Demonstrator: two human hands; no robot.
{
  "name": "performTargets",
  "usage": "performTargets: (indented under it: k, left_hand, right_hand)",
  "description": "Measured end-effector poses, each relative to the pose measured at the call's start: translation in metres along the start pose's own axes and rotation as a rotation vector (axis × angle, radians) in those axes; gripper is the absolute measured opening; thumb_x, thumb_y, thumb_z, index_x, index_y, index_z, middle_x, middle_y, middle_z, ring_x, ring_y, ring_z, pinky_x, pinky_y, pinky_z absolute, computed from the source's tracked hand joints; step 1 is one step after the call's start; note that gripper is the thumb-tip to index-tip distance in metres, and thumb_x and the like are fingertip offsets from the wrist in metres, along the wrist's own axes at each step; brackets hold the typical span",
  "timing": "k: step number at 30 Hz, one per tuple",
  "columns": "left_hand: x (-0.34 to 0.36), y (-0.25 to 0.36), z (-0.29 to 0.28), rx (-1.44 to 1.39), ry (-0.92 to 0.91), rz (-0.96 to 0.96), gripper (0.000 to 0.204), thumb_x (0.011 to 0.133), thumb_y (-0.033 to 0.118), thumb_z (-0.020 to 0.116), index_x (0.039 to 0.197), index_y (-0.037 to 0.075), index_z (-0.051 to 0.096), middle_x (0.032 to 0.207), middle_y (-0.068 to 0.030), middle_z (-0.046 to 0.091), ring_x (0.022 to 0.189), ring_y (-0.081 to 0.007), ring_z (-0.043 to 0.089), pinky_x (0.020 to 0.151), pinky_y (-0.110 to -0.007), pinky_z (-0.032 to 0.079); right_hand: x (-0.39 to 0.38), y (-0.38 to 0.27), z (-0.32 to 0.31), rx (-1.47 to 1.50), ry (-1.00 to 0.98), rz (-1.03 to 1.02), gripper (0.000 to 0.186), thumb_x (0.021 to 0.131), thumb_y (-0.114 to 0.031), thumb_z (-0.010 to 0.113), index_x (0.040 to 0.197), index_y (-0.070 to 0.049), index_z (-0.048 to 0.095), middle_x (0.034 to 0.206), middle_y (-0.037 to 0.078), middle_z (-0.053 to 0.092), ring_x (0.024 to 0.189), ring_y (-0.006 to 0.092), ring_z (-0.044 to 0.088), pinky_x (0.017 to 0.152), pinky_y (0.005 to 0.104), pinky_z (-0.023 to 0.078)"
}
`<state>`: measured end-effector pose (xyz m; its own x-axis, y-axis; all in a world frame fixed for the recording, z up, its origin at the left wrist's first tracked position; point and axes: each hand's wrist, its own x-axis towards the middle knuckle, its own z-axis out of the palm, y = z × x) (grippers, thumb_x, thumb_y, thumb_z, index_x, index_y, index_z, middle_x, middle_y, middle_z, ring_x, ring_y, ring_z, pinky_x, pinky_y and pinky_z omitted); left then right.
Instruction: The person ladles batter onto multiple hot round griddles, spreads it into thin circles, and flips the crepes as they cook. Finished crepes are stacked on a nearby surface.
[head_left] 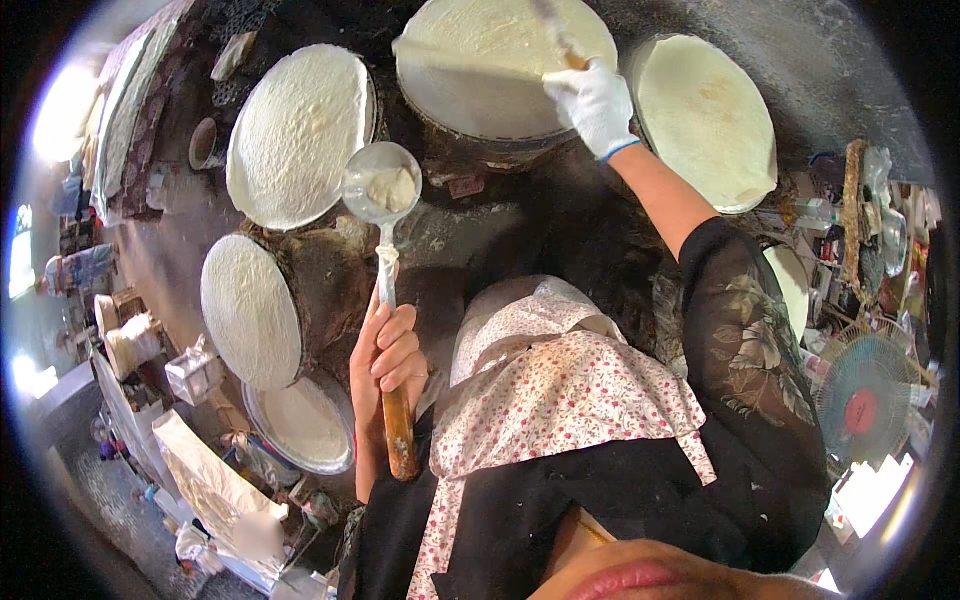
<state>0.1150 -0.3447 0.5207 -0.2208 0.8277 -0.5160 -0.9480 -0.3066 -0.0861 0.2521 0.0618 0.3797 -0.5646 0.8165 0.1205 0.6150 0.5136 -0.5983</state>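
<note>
My left hand (393, 350) is closed around the wooden handle of a ladle (388, 270), held upright in front of my apron. The ladle's round metal bowl has some pale batter in it. My right hand (597, 105), in a white glove, reaches forward with its fingers closed on a stick-like tool (573, 55) with a brownish handle. Motion blurs the tool, and its far end runs out at the top of the picture. Beneath it lies a round griddle (480, 110) partly covered with pale batter; bare grey surface shows along its near side.
Other round griddles carry pale sheets: one at front left (300, 140), one farther left (250, 315), one at right (705, 125). A wide basin (300, 425) of pale liquid stands beside my left arm. A fan (862, 395) is at far right, with shelves of goods behind.
</note>
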Motion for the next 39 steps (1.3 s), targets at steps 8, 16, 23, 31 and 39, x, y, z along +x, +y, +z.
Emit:
performTargets:
  k: [8,16,23,31,39]
  left_hand:
    - [0.009,0.02,0.008,0.048,-0.013,-0.018,0.042,0.116,0.01,0.037,0.157,0.008,0.032,0.083,-0.0003,0.044,0.051,-0.0024,0.046,0.039,-0.018,0.045]
    - [0.046,0.038,0.036,0.015,-0.028,-0.252,0.031,0.117,0.019,0.034,0.091,0.005,0.04,0.077,-0.0033,0.044,0.05,-0.01,0.048,0.044,-0.028,0.046]
    - [0.063,0.013,0.053,0.269,-0.036,-0.28,0.031,0.116,0.011,0.036,0.145,-0.001,0.041,0.081,-0.0029,0.045,0.049,-0.0066,0.046,0.04,-0.022,0.045]
    - [0.076,-0.039,0.066,0.333,0.07,-0.276,0.042,0.114,0.007,0.041,0.156,0.003,0.039,0.079,-0.0009,0.044,0.047,-0.0034,0.044,0.037,-0.019,0.044]
    - [0.079,-0.052,0.07,0.314,0.082,-0.301,0.042,0.114,0.007,0.042,0.156,0.003,0.039,0.079,-0.0008,0.043,0.045,-0.003,0.041,0.036,-0.019,0.043]
  right_hand:
    - [0.091,-0.013,-0.14,-0.029,0.889,-0.029,0.047,0.083,-0.039,0.085,0.123,-0.018,0.072,0.102,0.017,0.068,0.094,0.0361,0.068,0.082,0.0499,0.053]
    - [0.008,-0.021,-0.279,-0.559,0.714,-0.211,0.014,0.078,-0.028,0.09,0.087,-0.02,0.082,0.101,0.012,0.066,0.094,0.0328,0.066,0.082,0.0451,0.051]
    - [-0.088,0.115,-0.218,-1.038,0.454,-0.133,0.029,0.093,-0.039,0.075,0.12,-0.03,0.077,0.106,0.013,0.068,0.096,0.0325,0.069,0.084,0.0518,0.053]
    - [-0.156,0.181,-0.122,-0.869,0.094,0.307,0.03,0.093,-0.03,0.074,0.121,-0.04,0.076,0.102,0.008,0.067,0.096,0.0301,0.07,0.09,0.0494,0.055]
    - [-0.173,0.178,-0.132,-0.851,0.071,0.326,0.04,0.092,-0.022,0.072,0.13,-0.035,0.07,0.106,0.008,0.067,0.099,0.0299,0.069,0.099,0.0497,0.051]
